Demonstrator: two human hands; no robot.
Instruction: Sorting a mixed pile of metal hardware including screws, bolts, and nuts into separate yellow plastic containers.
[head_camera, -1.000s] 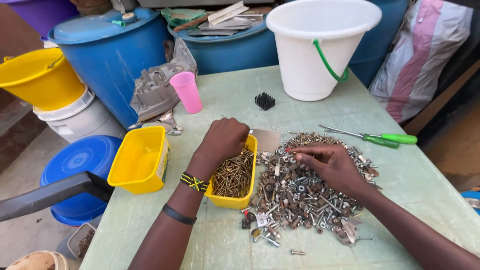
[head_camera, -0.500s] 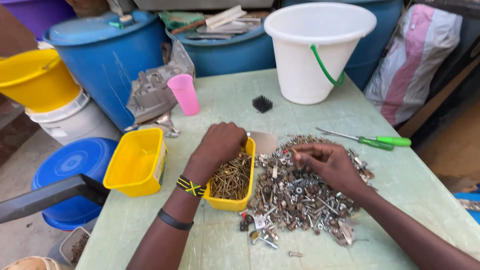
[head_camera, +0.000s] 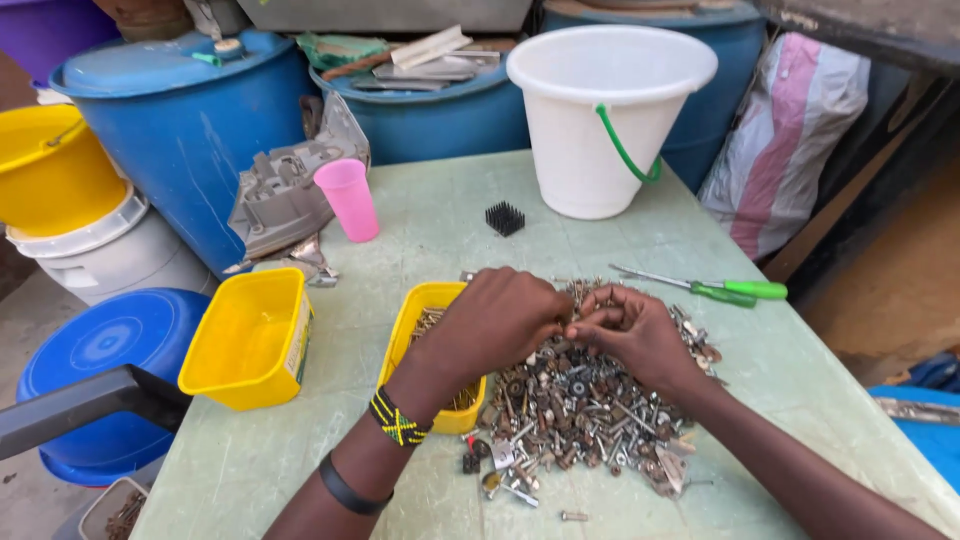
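Where the table (head_camera: 420, 230) meets its left edge, an empty yellow tub (head_camera: 250, 335) sits, with a pink cup (head_camera: 348, 199) behind it. Just right, a second yellow tub (head_camera: 428, 305) holds screws; the left hand (head_camera: 497, 320) hovers over it, fingers curled, its tips meeting those of the right hand (head_camera: 630, 330) above the hardware pile (head_camera: 580, 410). Whether either hand pinches anything cannot be told. Further right lie a green screwdriver (head_camera: 720, 289) and, behind, a white bucket (head_camera: 600, 120).
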